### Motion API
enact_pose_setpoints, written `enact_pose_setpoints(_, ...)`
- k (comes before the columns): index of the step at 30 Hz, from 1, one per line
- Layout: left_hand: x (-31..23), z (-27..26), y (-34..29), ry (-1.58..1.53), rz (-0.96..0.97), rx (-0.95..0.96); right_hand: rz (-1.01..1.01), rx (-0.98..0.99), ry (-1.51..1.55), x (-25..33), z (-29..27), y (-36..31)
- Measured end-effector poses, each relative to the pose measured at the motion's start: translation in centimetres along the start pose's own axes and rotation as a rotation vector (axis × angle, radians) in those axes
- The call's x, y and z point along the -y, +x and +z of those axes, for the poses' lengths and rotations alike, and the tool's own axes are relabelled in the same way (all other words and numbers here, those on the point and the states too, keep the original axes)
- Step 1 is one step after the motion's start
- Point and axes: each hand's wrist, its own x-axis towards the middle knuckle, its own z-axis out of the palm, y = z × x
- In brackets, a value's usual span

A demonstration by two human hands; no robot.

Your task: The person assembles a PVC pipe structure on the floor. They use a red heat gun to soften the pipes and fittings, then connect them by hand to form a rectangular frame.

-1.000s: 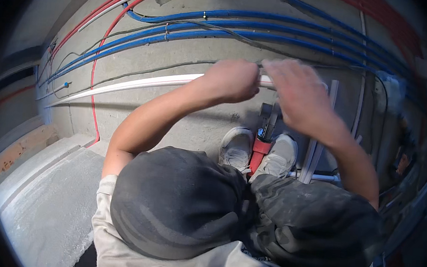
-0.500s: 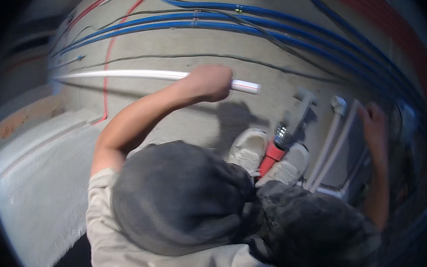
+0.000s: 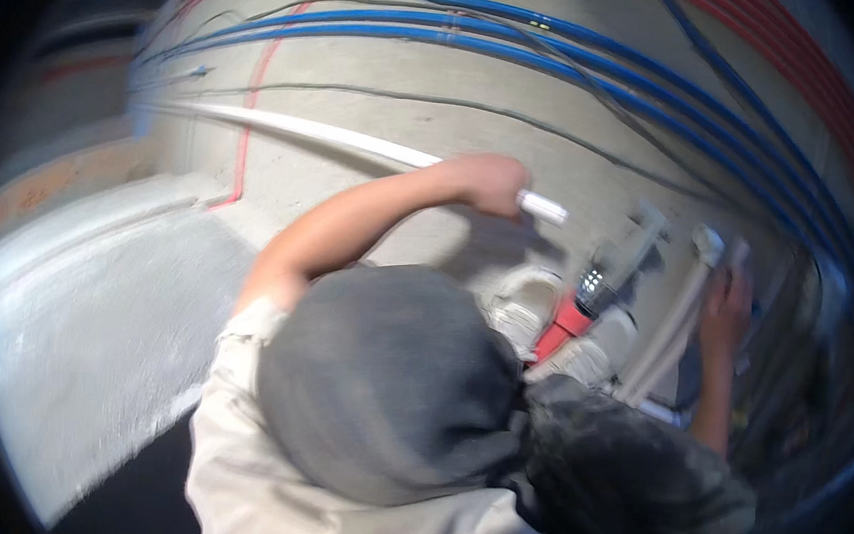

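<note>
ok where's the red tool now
In the head view, the red tool is right of centre, its red part between the pale shoes, below and right of the white pipe end jutting from the left hand.

The white pipe (image 3: pixel 357 140) looks like smooth plastic. Beyond it, the blue pipes (image 3: pixel 415 33) are plastic with a slight gloss. The floor (image 3: pixel 363 66) under it is matt concrete. Nearer the wearer than the white pipe, the trousers (image 3: pixel 388 374) are dull dark cloth and the red handle (image 3: pixel 565 328) looks like plastic.
</note>
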Motion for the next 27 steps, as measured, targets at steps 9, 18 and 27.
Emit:
enact_pose_setpoints(9,0.4,2.4,1.7,0.085,-0.071,-0.253,0.126,0.215,-0.111,1.1,2.8,1.8)
enact_pose_setpoints(18,3.5,6.3,2.0,0.283,0.127,-0.676,0.335,0.016,0.422,-2.9,-3.8,6.9)
enact_pose_setpoints(27,3.7,5.2,2.9,0.354,0.143,-0.611,-0.188,-0.018,0.356,2.7,-12.0,10.4)
